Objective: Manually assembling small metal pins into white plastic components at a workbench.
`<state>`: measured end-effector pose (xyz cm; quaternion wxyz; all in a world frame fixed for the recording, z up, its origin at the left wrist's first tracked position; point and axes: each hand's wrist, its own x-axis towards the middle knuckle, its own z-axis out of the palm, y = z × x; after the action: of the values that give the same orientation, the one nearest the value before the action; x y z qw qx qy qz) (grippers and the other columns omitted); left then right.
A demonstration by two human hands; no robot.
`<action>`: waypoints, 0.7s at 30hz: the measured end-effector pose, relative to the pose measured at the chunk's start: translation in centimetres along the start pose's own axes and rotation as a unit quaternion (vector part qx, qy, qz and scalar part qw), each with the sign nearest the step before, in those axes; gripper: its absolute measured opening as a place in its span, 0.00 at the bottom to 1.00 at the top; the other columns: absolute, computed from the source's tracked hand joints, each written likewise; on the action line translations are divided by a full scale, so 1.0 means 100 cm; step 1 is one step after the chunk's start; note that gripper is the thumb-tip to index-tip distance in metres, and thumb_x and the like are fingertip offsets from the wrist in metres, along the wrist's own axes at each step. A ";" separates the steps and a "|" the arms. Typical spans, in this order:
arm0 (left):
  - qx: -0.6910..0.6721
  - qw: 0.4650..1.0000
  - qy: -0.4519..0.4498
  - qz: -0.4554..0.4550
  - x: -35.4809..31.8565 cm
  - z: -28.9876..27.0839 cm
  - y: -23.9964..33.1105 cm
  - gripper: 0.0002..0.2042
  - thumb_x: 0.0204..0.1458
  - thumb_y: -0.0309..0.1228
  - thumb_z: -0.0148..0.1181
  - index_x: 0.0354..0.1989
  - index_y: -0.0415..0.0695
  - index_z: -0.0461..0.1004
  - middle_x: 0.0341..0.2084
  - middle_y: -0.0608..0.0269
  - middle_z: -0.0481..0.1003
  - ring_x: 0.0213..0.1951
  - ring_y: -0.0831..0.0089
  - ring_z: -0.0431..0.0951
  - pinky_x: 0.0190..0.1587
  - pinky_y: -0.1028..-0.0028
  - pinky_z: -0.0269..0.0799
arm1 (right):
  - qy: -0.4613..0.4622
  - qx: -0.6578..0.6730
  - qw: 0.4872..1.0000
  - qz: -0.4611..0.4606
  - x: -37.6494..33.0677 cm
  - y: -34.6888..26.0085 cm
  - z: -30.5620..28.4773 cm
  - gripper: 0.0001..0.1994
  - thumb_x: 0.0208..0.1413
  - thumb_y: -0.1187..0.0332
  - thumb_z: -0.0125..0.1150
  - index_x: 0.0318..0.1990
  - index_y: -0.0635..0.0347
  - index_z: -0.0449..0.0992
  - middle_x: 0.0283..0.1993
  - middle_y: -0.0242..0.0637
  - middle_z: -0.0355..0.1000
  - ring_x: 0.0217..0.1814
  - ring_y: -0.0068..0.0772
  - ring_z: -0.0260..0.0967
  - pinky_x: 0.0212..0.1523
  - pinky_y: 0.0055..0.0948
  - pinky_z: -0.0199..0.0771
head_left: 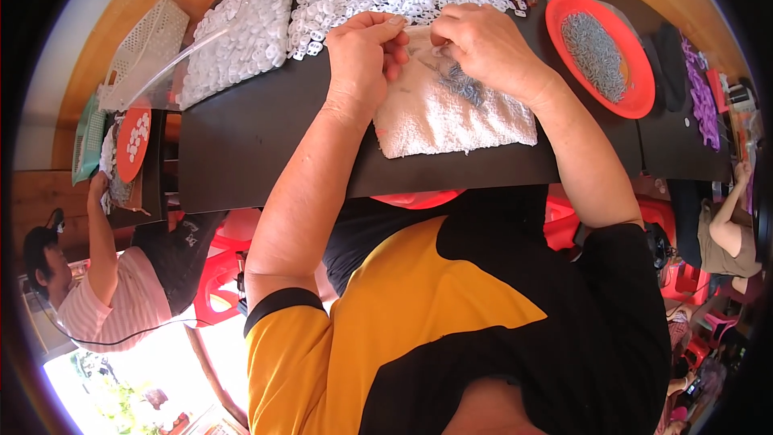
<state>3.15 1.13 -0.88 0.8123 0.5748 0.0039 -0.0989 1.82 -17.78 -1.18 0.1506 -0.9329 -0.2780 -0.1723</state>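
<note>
My left hand (364, 52) is closed above the left edge of a folded white towel (451, 125), its thumb pressed against the fingers. Whatever it pinches is too small to make out. Over the towel's far part my right hand (487, 44) has its fingers curled together and pointing down; what lies between the fingertips is hidden. Beneath and beside that hand, a small heap of grey metal screws or nails (463, 84) rests on the towel. Many small white plastic pieces (394, 4) with holes spread across the table just beyond both hands.
A red oval basin (644, 84) of grey screws or nails stands right on the dark table (250, 145). A clear bag or box of white pieces (237, 40) lies left. Purple pieces (702, 97) lie far right. Other people (121, 290) sit at both sides.
</note>
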 end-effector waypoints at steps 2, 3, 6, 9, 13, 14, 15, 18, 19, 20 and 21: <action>-0.002 1.000 0.000 0.000 -0.001 -0.001 0.000 0.04 0.52 0.23 0.60 0.31 0.34 0.74 0.20 0.60 0.73 0.16 0.77 0.69 0.14 0.78 0.58 | 0.006 -0.002 1.000 -0.017 0.000 0.001 -0.005 0.02 0.44 0.74 0.58 0.27 0.58 0.75 0.32 0.36 0.71 0.38 0.44 0.71 0.39 0.41 0.70; 0.019 1.000 -0.004 -0.001 -0.003 0.000 0.002 0.05 0.53 0.24 0.59 0.33 0.34 0.74 0.21 0.61 0.73 0.18 0.76 0.70 0.16 0.78 0.59 | 0.012 -0.004 0.999 -0.032 0.000 0.002 -0.007 0.05 0.43 0.79 0.54 0.27 0.60 0.74 0.31 0.38 0.71 0.37 0.46 0.70 0.37 0.41 0.69; 0.044 0.999 -0.006 -0.004 -0.004 0.001 0.004 0.07 0.54 0.26 0.58 0.35 0.33 0.74 0.22 0.61 0.73 0.20 0.75 0.70 0.18 0.78 0.60 | -0.048 0.012 0.999 -0.010 -0.002 0.006 -0.013 0.02 0.45 0.73 0.58 0.27 0.58 0.75 0.32 0.38 0.73 0.38 0.46 0.72 0.39 0.45 0.69; 0.047 0.999 -0.005 -0.007 -0.003 0.001 0.004 0.07 0.53 0.26 0.58 0.34 0.33 0.75 0.22 0.61 0.73 0.20 0.75 0.70 0.18 0.78 0.60 | -0.028 0.034 0.999 0.002 0.000 0.001 -0.016 0.02 0.45 0.74 0.56 0.27 0.58 0.76 0.32 0.39 0.73 0.38 0.48 0.72 0.40 0.45 0.69; 0.047 0.999 -0.007 -0.008 -0.003 0.000 0.004 0.06 0.53 0.26 0.59 0.34 0.33 0.75 0.22 0.61 0.73 0.19 0.75 0.70 0.17 0.77 0.60 | 0.002 0.030 0.999 -0.010 0.000 -0.002 -0.016 0.03 0.46 0.73 0.57 0.27 0.59 0.76 0.32 0.40 0.74 0.39 0.47 0.72 0.40 0.45 0.70; 0.047 0.999 -0.006 -0.008 -0.003 0.000 0.004 0.06 0.53 0.26 0.59 0.34 0.33 0.75 0.22 0.61 0.73 0.19 0.75 0.70 0.17 0.77 0.60 | -0.015 0.035 0.999 -0.007 0.000 -0.003 -0.017 0.02 0.46 0.73 0.57 0.27 0.59 0.76 0.32 0.40 0.74 0.39 0.47 0.72 0.40 0.45 0.70; 0.046 0.999 -0.009 -0.006 -0.003 0.000 0.004 0.06 0.53 0.25 0.59 0.34 0.33 0.75 0.22 0.60 0.73 0.19 0.75 0.71 0.18 0.77 0.60 | -0.030 0.039 0.999 -0.003 0.000 -0.004 -0.017 0.02 0.46 0.72 0.57 0.27 0.59 0.76 0.32 0.40 0.74 0.40 0.47 0.72 0.40 0.45 0.70; 0.041 0.999 -0.013 -0.003 -0.004 0.001 0.006 0.06 0.52 0.25 0.58 0.33 0.34 0.75 0.22 0.60 0.74 0.19 0.75 0.71 0.18 0.77 0.60 | -0.059 0.017 0.997 -0.050 -0.003 -0.001 -0.014 0.05 0.45 0.74 0.56 0.31 0.61 0.75 0.31 0.38 0.71 0.38 0.45 0.71 0.37 0.41 0.70; 0.039 0.999 -0.014 -0.001 -0.004 0.002 0.007 0.06 0.52 0.25 0.58 0.33 0.34 0.75 0.22 0.60 0.74 0.19 0.74 0.71 0.18 0.76 0.60 | -0.058 0.016 0.997 -0.050 -0.003 -0.002 -0.014 0.05 0.45 0.74 0.56 0.31 0.61 0.75 0.31 0.38 0.71 0.38 0.45 0.71 0.37 0.41 0.70; 0.039 0.999 -0.015 0.001 -0.005 0.002 0.007 0.06 0.52 0.25 0.58 0.33 0.34 0.75 0.22 0.60 0.74 0.19 0.74 0.71 0.18 0.76 0.60 | -0.051 0.017 0.997 -0.048 -0.003 -0.002 -0.013 0.04 0.45 0.74 0.56 0.30 0.61 0.74 0.31 0.39 0.71 0.37 0.46 0.71 0.37 0.41 0.70; 0.035 0.999 -0.018 0.002 -0.005 0.002 0.007 0.06 0.51 0.25 0.57 0.33 0.34 0.75 0.22 0.60 0.74 0.20 0.74 0.71 0.19 0.76 0.61 | -0.044 0.019 0.998 -0.045 -0.003 -0.003 -0.013 0.04 0.45 0.75 0.57 0.30 0.62 0.73 0.31 0.39 0.71 0.36 0.46 0.71 0.36 0.41 0.70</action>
<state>2.73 1.27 -0.15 0.7919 0.6009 -0.0157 -0.1076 1.09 -18.14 -0.07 0.1484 -0.9229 -0.3297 -0.1324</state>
